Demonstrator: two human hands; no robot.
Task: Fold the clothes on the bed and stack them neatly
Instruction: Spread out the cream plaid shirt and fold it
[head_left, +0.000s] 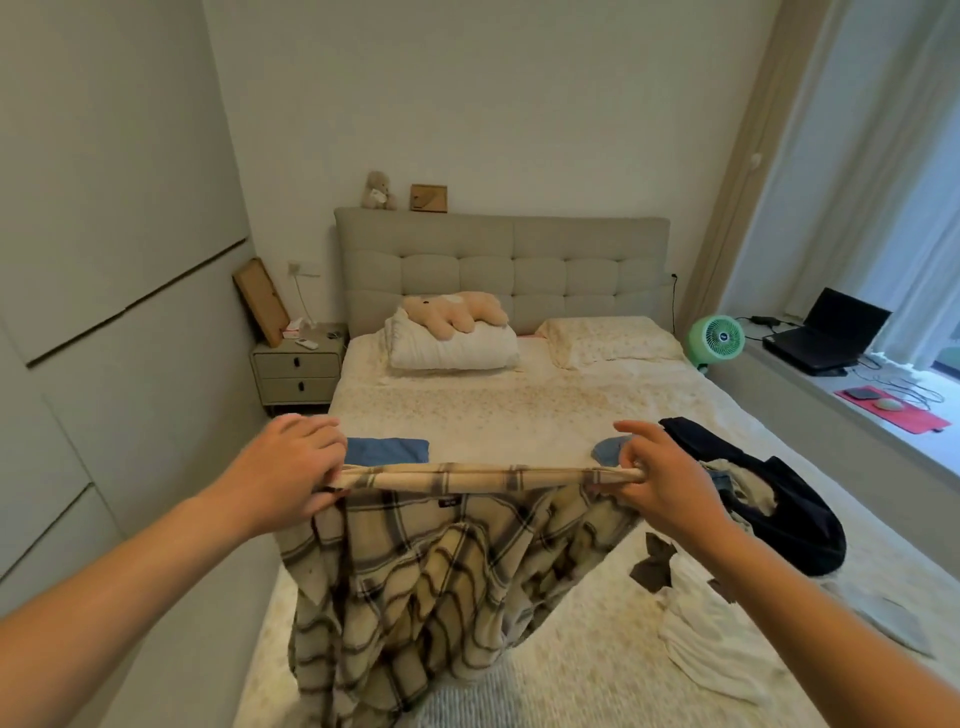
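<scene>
Cream plaid shirt (441, 571) with dark checks, navy garment (779, 499) on the right, green fan (717, 338) (mint-ish) far right.

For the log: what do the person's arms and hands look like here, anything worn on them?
Both forearms are bare as far as the frame shows, with no sleeves visible. The left hand and right hand wear no gloves, and no watch, bracelet or ring is visible. No markings can be made out.

A: The middle of the bed (467, 410) lies bare between the pillows and the stretched plaid garment (441, 561), which hangs across the near side

B: To the right, a dark garment (779, 499) and white clothes (717, 639) crowd the edge; a folded blue piece (387, 451) sits left of centre, and the wall (104, 312) hems in the left side
</scene>
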